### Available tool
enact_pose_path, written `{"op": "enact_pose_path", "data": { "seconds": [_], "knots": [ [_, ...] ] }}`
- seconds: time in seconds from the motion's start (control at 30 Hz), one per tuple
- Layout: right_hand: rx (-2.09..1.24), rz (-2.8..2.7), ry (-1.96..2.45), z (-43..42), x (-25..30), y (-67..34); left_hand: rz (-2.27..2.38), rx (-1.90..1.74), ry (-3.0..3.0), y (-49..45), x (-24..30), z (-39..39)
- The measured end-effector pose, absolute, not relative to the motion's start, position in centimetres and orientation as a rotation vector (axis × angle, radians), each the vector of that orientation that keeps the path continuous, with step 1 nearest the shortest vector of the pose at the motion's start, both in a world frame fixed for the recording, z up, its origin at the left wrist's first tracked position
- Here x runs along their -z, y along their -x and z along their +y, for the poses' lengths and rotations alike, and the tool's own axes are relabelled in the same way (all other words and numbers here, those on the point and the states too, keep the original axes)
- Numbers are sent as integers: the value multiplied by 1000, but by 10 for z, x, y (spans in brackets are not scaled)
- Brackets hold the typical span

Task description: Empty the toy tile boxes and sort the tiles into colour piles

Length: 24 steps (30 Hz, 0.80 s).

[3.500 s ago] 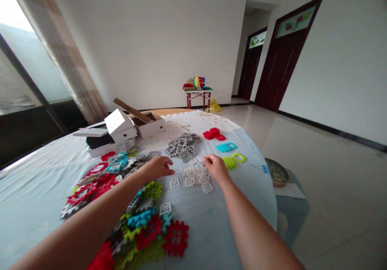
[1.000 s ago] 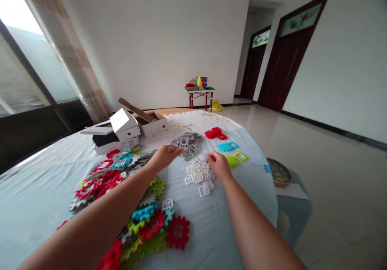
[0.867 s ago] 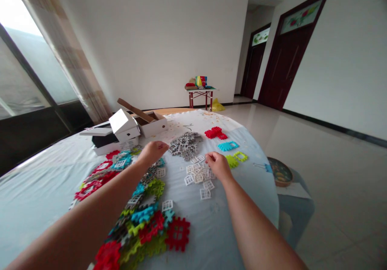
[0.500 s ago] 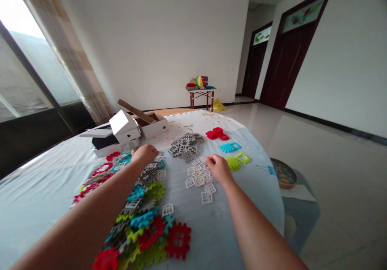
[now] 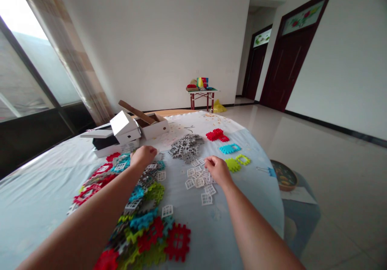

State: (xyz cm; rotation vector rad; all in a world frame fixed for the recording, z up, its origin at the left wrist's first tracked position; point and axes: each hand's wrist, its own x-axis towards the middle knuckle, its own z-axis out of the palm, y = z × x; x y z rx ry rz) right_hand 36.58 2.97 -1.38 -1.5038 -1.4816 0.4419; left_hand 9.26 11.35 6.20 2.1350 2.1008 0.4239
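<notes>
My left hand (image 5: 144, 156) rests with curled fingers on the far end of a mixed heap of coloured interlocking tiles (image 5: 142, 213). What its fingers hold, if anything, is hidden. My right hand (image 5: 218, 171) lies with fingers curled on a scatter of small white window-grid pieces (image 5: 198, 178). Beyond the hands lie sorted groups: grey tiles (image 5: 186, 146), red tiles (image 5: 217, 135), a blue tile (image 5: 229, 148) and green tiles (image 5: 238, 162).
The round table has a pale blue cloth (image 5: 36, 193). Open white cardboard boxes (image 5: 127, 129) stand at its far left. A stool with a patterned dish (image 5: 282, 175) sits right of the table. A small red-legged table (image 5: 202, 93) stands by the far wall; dark doors (image 5: 290, 56) on the right.
My left hand has drawn back left from the grey tile pile to the near mixed heap. My right hand has stayed on the white pieces.
</notes>
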Motion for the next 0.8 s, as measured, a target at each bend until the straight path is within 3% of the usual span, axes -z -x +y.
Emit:
{"op": "enact_pose_path", "data": {
  "seconds": [0.23, 0.47, 0.63, 0.8],
  "knots": [
    [-417, -1495, 1511, 29, 14, -366, 1657, -552, -2052, -86, -63, 73],
    [-426, -1482, 1521, 29, 15, -365, 1330, -581, -2015, -138, -53, 18],
    [-451, -1472, 1529, 28, 15, -366, 1340, -636, -2132, -161, -54, 24],
    [-447, -1478, 1514, 28, 14, -366, 1619, -598, -2325, -119, -64, 50]
  ]
}}
